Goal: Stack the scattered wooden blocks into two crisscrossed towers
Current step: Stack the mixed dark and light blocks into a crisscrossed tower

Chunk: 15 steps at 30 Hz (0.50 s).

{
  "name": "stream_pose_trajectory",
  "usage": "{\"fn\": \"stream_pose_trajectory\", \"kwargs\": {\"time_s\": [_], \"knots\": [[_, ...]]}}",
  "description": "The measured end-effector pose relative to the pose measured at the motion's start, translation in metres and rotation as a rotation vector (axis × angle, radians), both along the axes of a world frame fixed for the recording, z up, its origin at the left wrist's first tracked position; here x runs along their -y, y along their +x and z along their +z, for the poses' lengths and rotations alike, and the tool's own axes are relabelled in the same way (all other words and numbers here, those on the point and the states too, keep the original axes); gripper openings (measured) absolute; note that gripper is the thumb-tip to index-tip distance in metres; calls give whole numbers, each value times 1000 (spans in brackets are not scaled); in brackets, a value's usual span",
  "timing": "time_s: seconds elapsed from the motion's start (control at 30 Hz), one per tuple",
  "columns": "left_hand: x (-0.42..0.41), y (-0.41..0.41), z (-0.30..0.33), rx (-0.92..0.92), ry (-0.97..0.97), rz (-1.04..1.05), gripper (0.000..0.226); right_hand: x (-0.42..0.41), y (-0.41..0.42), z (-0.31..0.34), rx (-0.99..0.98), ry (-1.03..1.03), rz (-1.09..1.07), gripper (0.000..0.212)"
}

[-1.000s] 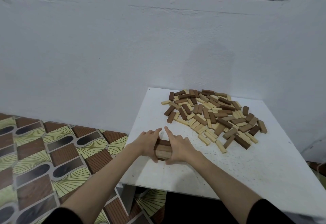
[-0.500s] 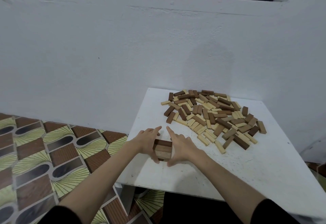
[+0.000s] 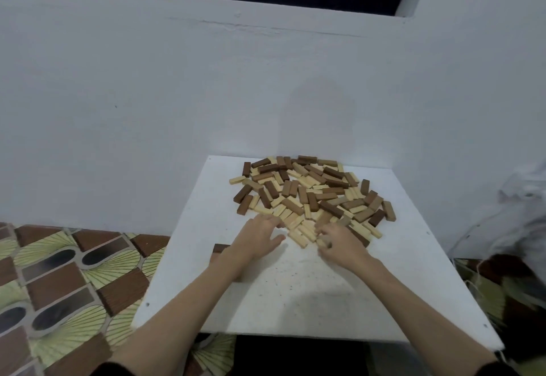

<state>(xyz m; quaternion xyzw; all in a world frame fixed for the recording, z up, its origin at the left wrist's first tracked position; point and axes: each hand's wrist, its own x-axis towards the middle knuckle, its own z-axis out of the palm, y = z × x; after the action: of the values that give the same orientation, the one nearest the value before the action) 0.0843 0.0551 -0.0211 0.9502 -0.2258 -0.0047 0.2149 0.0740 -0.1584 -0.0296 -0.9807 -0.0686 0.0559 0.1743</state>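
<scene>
The wooden blocks [image 3: 313,195] are small rectangular bars with flat faces and squared ends, some pale cream, some mid-brown, some dark brown; they lie in a loose, roughly round heap on the far half of the white table [image 3: 310,301], overlapping at every angle, with a few dark ones off at the heap's left and right edges; the table top is a flat matt white board, speckled and scuffed near its middle, with small dark screw heads near its corners; a started stack [image 3: 220,249] of brown blocks sits near the table's left edge, mostly hidden under the left forearm, only a dark corner showing; the wall [image 3: 147,109] behind is plain white plaster with a faint crack line; the floor covering [image 3: 59,281] at left bears a pattern of brown ribbed rectangles, dark ovals and pale green fans; the left hand [image 3: 260,238] lies palm down at the near edge of the heap, fingers straight and spread, fingertips touching pale blocks, holding nothing; the right hand [image 3: 336,242] is at the heap's near edge too, fingers curled down among pale blocks, blurred, so whether it grips one cannot be told; the two hands are near each other but apart.
</scene>
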Motion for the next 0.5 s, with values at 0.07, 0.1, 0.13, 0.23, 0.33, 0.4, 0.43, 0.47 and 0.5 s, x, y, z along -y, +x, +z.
{"fn": "stream_pose_trajectory", "kwargs": {"time_s": [0.07,0.1,0.13,0.23,0.33,0.4,0.43,0.47,0.5], "knots": [[23,-2,-9,20,-62,-14,30,25,-8,-9,13,78,-64,27],[33,-4,-15,18,-98,-8,28,35,-11,-13,18,103,-89,24],[43,-6,-20,16,-136,-3,26,46,-15,-18,24,111,-119,23],[71,-9,-36,4,-204,-3,22,71,-19,-30,48,107,-216,27],[94,-7,-39,-31,-232,10,24,79,-15,-35,89,144,-265,28],[111,-1,-34,-61,-260,43,24,79,-11,-35,125,170,-300,31],[119,3,-32,-73,-272,62,24,78,-8,-35,144,177,-321,33],[127,8,-30,-79,-273,77,23,77,-6,-35,162,180,-336,34],[134,13,-29,-80,-262,91,23,77,-4,-35,176,180,-346,36]]}}
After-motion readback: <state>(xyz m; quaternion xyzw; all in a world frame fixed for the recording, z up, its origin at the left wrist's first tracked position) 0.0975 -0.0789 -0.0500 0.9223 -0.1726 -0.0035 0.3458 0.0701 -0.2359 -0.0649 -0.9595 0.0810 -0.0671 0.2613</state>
